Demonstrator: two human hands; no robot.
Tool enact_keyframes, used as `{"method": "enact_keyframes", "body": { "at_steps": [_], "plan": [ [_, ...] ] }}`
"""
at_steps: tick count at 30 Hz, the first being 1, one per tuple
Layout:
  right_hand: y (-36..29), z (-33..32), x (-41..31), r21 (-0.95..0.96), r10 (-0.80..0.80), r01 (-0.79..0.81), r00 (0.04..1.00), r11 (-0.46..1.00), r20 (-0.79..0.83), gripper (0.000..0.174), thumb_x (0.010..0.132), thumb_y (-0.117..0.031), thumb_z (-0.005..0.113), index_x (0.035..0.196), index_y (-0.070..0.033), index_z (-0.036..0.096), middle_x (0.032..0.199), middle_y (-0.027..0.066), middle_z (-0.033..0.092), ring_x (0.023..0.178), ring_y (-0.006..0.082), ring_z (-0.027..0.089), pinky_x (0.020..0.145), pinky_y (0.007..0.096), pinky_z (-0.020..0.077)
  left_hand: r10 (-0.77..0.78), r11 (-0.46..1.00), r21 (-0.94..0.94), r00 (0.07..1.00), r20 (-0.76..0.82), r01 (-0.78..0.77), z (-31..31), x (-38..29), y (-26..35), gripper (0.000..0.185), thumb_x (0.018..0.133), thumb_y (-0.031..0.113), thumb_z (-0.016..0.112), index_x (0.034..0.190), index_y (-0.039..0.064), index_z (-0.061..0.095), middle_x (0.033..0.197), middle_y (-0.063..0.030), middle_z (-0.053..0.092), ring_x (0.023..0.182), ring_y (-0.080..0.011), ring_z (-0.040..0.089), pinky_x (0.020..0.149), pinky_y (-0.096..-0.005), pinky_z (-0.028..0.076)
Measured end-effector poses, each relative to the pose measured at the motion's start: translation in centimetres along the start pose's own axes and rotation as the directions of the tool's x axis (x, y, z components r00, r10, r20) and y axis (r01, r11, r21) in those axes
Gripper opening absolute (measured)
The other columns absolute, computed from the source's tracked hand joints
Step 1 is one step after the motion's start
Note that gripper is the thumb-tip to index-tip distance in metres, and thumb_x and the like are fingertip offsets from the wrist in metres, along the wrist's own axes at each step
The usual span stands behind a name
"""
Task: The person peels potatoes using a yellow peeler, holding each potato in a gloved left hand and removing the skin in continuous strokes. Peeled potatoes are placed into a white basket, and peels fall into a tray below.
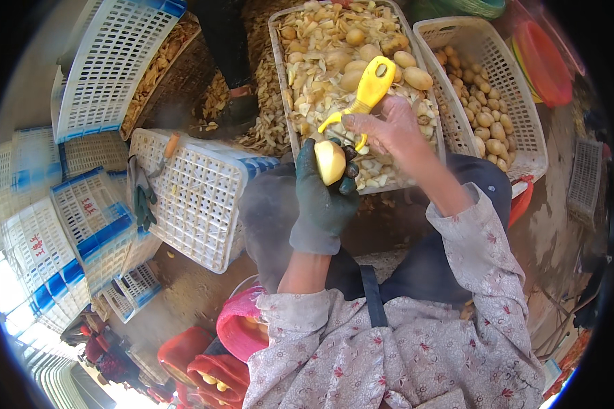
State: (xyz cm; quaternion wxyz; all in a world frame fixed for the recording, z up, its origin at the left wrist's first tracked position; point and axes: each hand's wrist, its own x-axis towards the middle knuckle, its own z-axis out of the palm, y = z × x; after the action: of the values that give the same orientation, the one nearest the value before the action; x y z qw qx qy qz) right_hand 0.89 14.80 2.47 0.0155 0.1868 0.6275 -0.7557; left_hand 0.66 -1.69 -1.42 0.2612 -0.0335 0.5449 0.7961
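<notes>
A peeled, pale yellow potato [330,162] is gripped in my left hand [321,197], which wears a dark green coated work glove. My bare right hand [396,128] holds a yellow plastic peeler [371,84], its handle pointing up and away from me. The peeler's forked head and blade are close by the potato's upper right side; whether the blade touches it I cannot tell. Just beyond both hands stands a white plastic crate [281,87] heaped with potato peelings [317,76]. Several unpeeled potatoes [418,78] lie on top of that heap.
To the right, another crate [532,117] contains unpeeled potatoes [486,120]. An upturned white crate [199,199] at my left bears a knife [169,151] and a glove [143,197]. Stacked crates [89,212] stand farther left. A pink mesh bag [235,317] sits beside my left hip. Another person's leg [225,46] is ahead.
</notes>
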Motion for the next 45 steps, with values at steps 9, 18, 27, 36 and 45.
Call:
{"method": "enact_keyframes", "body": {
  "at_steps": [9, 18, 27, 36, 45],
  "plan": [
    [3.4, 0.2, 1.1, -0.181, -0.2, 0.19, 0.979, 0.965, -0.037, 0.023, 0.079, -0.015, 0.077, 0.091, 0.004, 0.07, 0.072, 0.0025, 0.066, 0.058, 0.0061, 0.052, 0.052, 0.0229, 0.0392, -0.104, 0.805, -0.546, 0.961, 0.257, 0.233, -1.0, 0.4, 0.3, 0.032, 0.088, -0.001, 0.057, 0.12, 0.002, 0.053, 0.099, -0.0054, 0.063, 0.087, -0.015, 0.061, 0.074, -0.0239, 0.052],
    [4.1, 0.3, 0.5, -0.17, -0.113, 0.095, 0.989, 0.981, -0.096, 0.031, 0.078, -0.027, 0.078, 0.09, 0.001, 0.073, 0.075, 0.004, 0.069, 0.065, 0.007, 0.06, 0.06, 0.024, 0.0468, -0.126, 0.936, -0.315, 0.985, 0.119, 0.158, -0.9, 0.3, -1.4, 0.047, 0.081, -0.002, 0.057, 0.127, 0.0, 0.046, 0.105, -0.0082, 0.061, 0.091, -0.015, 0.061, 0.076, -0.0249, 0.05],
    [3.3, 1.0, 0.1, 0.035, -0.034, 0.037, 0.996, 0.999, -0.082, 0.029, 0.078, -0.019, 0.078, 0.094, 0.004, 0.069, 0.076, 0.0061, 0.068, 0.06, 0.0076, 0.059, 0.052, 0.0213, 0.0457, -0.176, 0.868, -0.434, 0.966, 0.188, 0.242, -0.5, 0.0, -1.1, 0.038, 0.091, 0.004, 0.052, 0.128, 0.002, 0.046, 0.109, -0.0073, 0.058, 0.086, -0.0127, 0.059, 0.061, -0.0183, 0.046],
    [1.4, 1.0, -1.4, 0.072, 0.048, -0.042, 0.995, 0.996, -0.085, 0.03, 0.079, -0.017, 0.076, 0.097, 0.005, 0.069, 0.08, 0.0066, 0.069, 0.06, 0.0079, 0.059, 0.053, 0.0214, 0.0442, -0.334, 0.807, -0.501, 0.941, 0.047, 0.312, 1.3, -0.2, 1.0, 0.02, 0.097, 0.027, 0.052, 0.105, 0.01, 0.059, 0.088, -0.0008, 0.06, 0.061, -0.0062, 0.054, 0.041, -0.0157, 0.038],
    [1.4, 0.6, -1.2, 0.268, 0.135, -0.117, 0.99, 0.956, -0.049, 0.021, 0.083, -0.014, 0.073, 0.093, 0.004, 0.067, 0.065, 0.0021, 0.058, 0.043, 0.0057, 0.044, 0.038, 0.023, 0.029, -0.267, 0.866, -0.462, 0.958, -0.107, 0.19, 2.3, -0.1, 1.4, 0.024, 0.099, 0.036, 0.049, 0.102, 0.015, 0.061, 0.078, 0.003, 0.059, 0.051, -0.0065, 0.05, 0.037, -0.016, 0.035]
  ]
}}
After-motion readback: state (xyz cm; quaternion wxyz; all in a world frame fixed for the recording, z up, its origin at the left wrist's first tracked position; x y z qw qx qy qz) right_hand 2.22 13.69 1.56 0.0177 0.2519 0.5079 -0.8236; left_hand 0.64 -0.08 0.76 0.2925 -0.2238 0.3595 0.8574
